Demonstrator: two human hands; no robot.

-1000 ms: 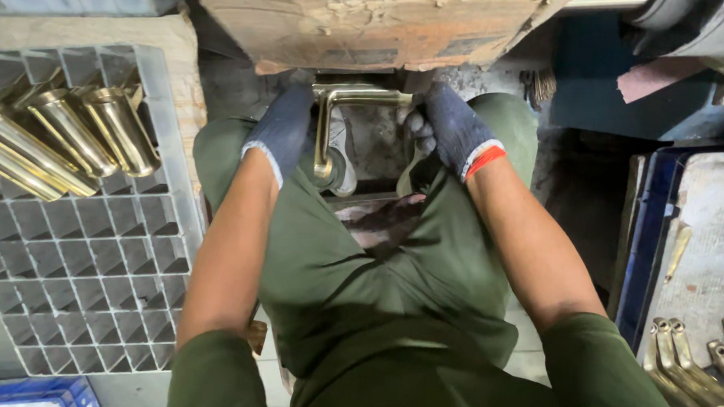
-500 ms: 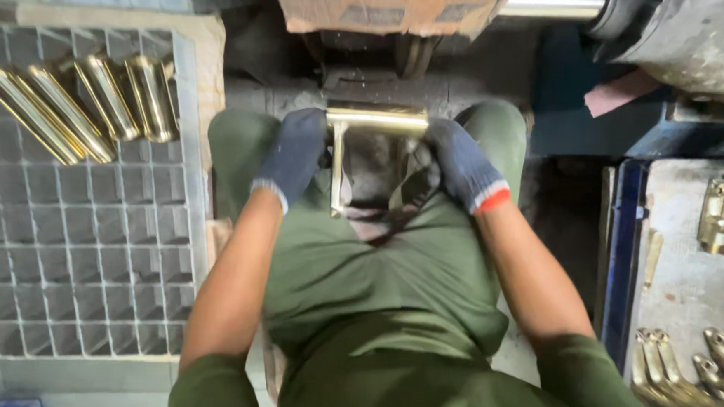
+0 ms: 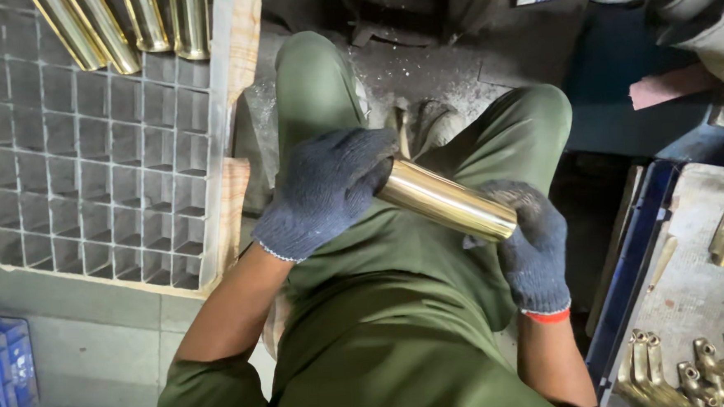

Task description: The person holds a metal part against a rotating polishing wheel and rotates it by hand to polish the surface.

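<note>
We grip a brass tube (image 3: 446, 200) over our lap, left hand (image 3: 326, 193) clenched round its upper end. Our right hand (image 3: 529, 240) clasps its lower end. A grey divided tray (image 3: 96, 172) lies left of the tube.

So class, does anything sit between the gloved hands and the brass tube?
Nothing visible: the left hand wraps one end of the brass tube, and the right hand cups the other end directly.

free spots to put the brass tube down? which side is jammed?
Both gloved hands, left hand and right hand, hold the brass tube over the lap. Free: most cells of the grey grid crate, below the brass tubes in its top row. Crowded: the tray on the right, with brass fittings along its near and far edges.
</note>
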